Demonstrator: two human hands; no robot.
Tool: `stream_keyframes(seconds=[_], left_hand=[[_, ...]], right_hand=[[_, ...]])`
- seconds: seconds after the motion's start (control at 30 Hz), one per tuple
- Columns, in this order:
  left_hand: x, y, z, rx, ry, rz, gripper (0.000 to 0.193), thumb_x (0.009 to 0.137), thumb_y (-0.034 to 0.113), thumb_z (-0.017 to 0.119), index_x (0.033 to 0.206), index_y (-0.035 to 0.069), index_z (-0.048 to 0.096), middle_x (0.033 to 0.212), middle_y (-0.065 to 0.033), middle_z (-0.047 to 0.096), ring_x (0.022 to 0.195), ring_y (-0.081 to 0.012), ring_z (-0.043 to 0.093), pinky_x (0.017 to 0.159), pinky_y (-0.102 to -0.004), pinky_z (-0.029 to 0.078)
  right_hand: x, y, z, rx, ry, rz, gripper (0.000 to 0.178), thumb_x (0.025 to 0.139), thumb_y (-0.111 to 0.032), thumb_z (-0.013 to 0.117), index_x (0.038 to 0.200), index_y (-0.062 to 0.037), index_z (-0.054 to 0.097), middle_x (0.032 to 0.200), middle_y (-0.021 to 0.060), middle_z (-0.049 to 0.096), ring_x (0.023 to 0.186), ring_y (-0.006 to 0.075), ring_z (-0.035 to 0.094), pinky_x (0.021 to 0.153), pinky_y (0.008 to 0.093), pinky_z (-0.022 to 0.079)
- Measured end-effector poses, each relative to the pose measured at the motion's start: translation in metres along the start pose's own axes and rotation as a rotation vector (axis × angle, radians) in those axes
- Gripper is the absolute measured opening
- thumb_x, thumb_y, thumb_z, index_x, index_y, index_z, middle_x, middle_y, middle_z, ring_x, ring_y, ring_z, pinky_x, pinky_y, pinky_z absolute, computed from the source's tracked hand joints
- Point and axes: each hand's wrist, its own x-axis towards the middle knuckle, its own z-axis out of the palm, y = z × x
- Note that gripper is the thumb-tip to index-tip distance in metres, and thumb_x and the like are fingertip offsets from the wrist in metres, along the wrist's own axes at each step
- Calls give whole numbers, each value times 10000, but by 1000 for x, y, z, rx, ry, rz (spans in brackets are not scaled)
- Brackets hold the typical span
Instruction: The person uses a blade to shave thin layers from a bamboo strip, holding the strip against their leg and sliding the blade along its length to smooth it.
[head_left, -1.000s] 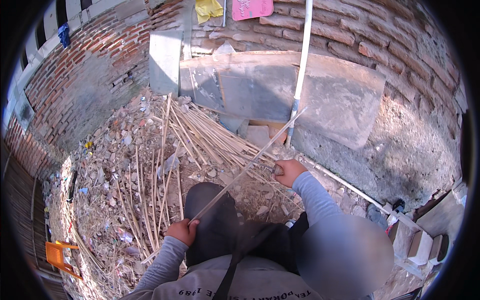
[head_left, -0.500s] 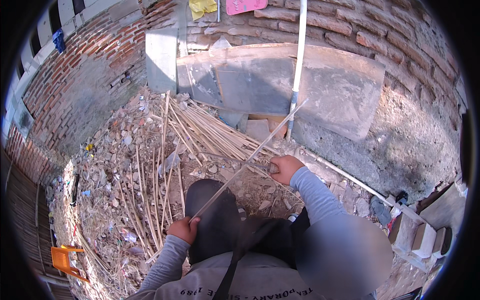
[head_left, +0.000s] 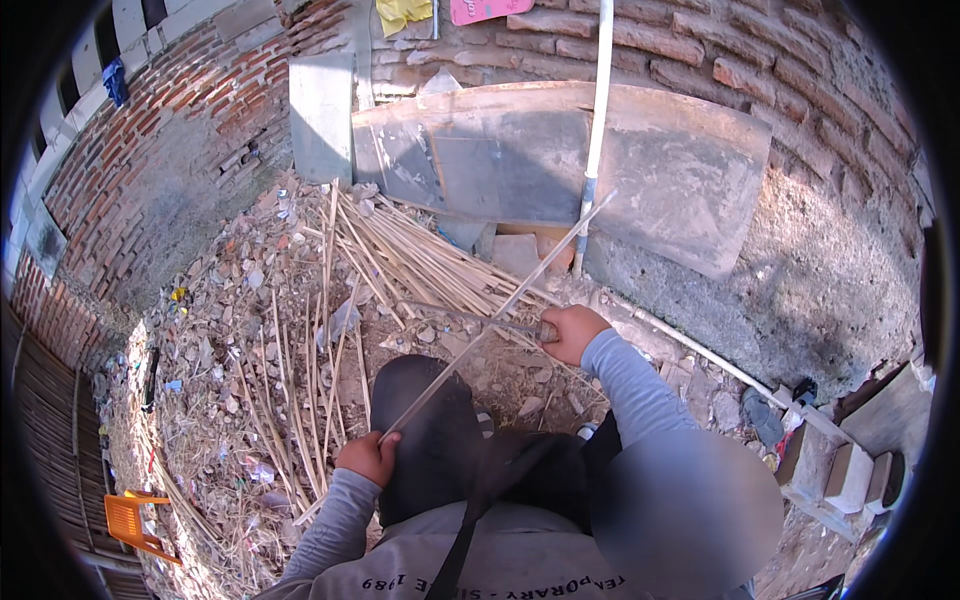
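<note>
My left hand (head_left: 368,459) is closed around the lower end of a long, thin bamboo strip (head_left: 428,390). The strip slants over my bent left knee and up to the right, its far tip in front of the leaning board. In my right hand (head_left: 574,335) is the handle of a long-bladed knife (head_left: 475,316), whose narrow blade points left. Blade and strip cross a little left of my right fist; whether they touch I cannot tell. Just beyond them, a pile of pale bamboo strips (head_left: 420,255) lies on the ground.
More loose strips (head_left: 315,400) lie left of my knee, over rubble and litter. A grey board (head_left: 520,160) leans on the brick wall, with a white upright pipe (head_left: 600,90) before it. An orange chair (head_left: 130,520) stands far left. Blocks (head_left: 845,480) sit at right.
The strip's far tip has risen very slightly, and the knife blade shows a bit broader. Both hands keep their grip and have hardly moved.
</note>
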Motion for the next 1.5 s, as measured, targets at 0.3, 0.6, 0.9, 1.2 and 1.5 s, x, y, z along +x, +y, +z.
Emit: stream_keyframes(seconds=[0.3, 0.6, 0.9, 1.2, 1.5], left_hand=[[0, 5, -4, -3, -26, -18, 471, 936, 462, 540, 744, 40, 624, 654, -233, 611, 676, -447, 621, 622, -524, 480], [-1, 1, -1, -19, 3, 2, 454, 936, 443, 550, 738, 41, 621, 649, -229, 609, 667, -449, 618, 611, -524, 476], [0, 1, -1, -3, -15, 15, 466, 942, 442, 538, 730, 34, 614, 644, -236, 605, 662, -450, 615, 610, -527, 471], [0, 0, -2, -15, -16, 22, 475, 946, 444, 527, 739, 26, 614, 660, -241, 609, 679, -451, 618, 626, -526, 475], [1, -3, 2, -40, 50, 66, 463, 936, 438, 545, 689, 48, 576, 612, -229, 588, 622, -448, 606, 580, -528, 471]], right_hand=[[1, 3, 3, 30, -4, 0, 306, 760, -291, 709, 940, -54, 635, 887, 203, 672, 885, 407, 641, 801, 474, 517], [1, 2, 5, 60, 1, -15, 309, 763, -288, 707, 938, -44, 633, 884, 207, 668, 886, 413, 637, 799, 473, 518], [1, 12, 17, 116, 77, -62, 323, 753, -291, 733, 863, -16, 603, 820, 216, 638, 819, 427, 623, 743, 478, 502], [2, 12, 18, 142, 87, -69, 318, 757, -287, 735, 855, -16, 599, 804, 219, 636, 810, 431, 622, 736, 473, 506], [3, 11, 21, 150, 79, -68, 310, 764, -280, 731, 861, -14, 606, 822, 222, 648, 821, 426, 632, 748, 465, 513]])
